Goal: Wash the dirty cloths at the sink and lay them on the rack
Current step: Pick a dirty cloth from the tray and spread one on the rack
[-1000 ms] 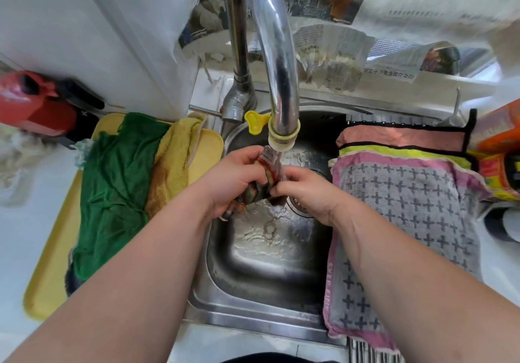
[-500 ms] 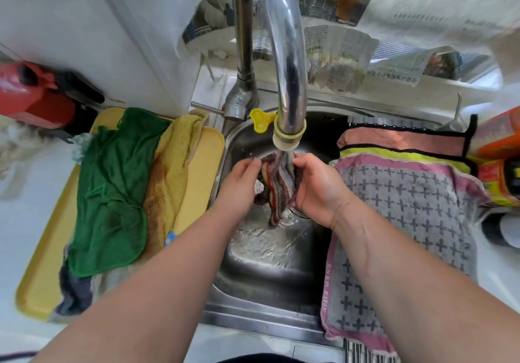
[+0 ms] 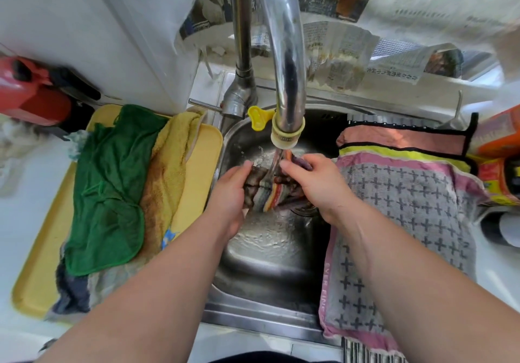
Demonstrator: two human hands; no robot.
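Water [image 3: 274, 163] on striped cloth [image 3: 268, 192], both hands gripping

Water runs from the tap [image 3: 287, 53] in a thin stream and lands on the middle of the striped cloth, which is bunched up above the sink [image 3: 267, 278], close under the spout. The left hand [image 3: 233, 191] grips the cloth's left end, thumb on top and fingers tucked beneath. The right hand [image 3: 315, 185] grips the right end, with its thumb near the stream and its fingers curled over the far edge. The two hands sit close together with only the wet fold between them. A striped corner in orange, white and blue hangs down from the fold towards the drain. Water ripples across the steel basin below.

On the counter to the left of the sink lies a yellow tray [image 3: 36, 278] with a pile of cloths. A green cloth [image 3: 109, 194] is spread on top, a yellow cloth [image 3: 168, 165] with brownish staining lies beside it nearer the sink, and a dark blue cloth [image 3: 70, 292] shows under the near end.

On the right, a grey cross-patterned cloth [image 3: 408, 213] with a pink border lies flat over the rack [image 3: 357, 351], whose slats show at the bottom edge. A pink cloth [image 3: 394, 142] with black trim lies beyond it. Newspaper [image 3: 337, 53] covers the ledge behind the tap.
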